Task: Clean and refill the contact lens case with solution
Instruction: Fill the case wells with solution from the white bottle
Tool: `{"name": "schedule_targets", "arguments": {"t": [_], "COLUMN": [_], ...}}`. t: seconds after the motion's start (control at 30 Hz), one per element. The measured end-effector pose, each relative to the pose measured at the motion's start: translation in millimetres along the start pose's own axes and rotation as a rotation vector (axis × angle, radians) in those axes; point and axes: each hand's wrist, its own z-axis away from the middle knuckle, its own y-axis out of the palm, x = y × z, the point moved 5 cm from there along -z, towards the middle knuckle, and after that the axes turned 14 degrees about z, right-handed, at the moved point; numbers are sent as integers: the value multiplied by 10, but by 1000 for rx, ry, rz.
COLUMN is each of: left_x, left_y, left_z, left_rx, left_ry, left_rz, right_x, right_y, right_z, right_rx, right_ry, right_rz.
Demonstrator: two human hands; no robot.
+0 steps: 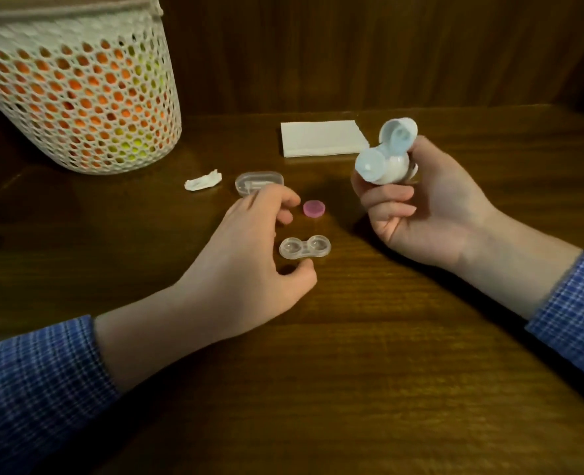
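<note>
A clear two-well contact lens case (305, 248) lies uncapped on the wooden table (369, 354). One pink cap (314, 208) lies just behind it. My left hand (249, 248) hovers over the table beside the case, fingers loosely curled and holding nothing; its thumb tip is close to the case's front edge. My right hand (421, 204) grips a white solution bottle (385, 162) above the table. The bottle's flip lid is open and its nozzle points towards the camera and to the left.
A clear oval box (259, 181) sits behind my left fingers. A crumpled white scrap (203, 181) lies left of it. Folded white tissues (323, 138) lie at the back. A white mesh basket (78, 90) with orange and yellow contents stands at the back left.
</note>
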Motion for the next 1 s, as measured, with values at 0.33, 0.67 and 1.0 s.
{"name": "schedule_targets", "arguments": {"t": [0.33,0.67,1.0], "left_x": [-2,-3,37], "left_y": [-26,-58,-55], "left_z": [-21,-20,-26], "left_rx": [43,114,123], "left_ry": [14,13,-3], "left_rz": [144,290,317], "right_x": [1,-41,-52], "right_y": [32,189,214], "right_z": [-6,95,112], "right_rx": [13,0,82], "right_ry": [-22,-290,-335], "right_rz": [346,869,986]}}
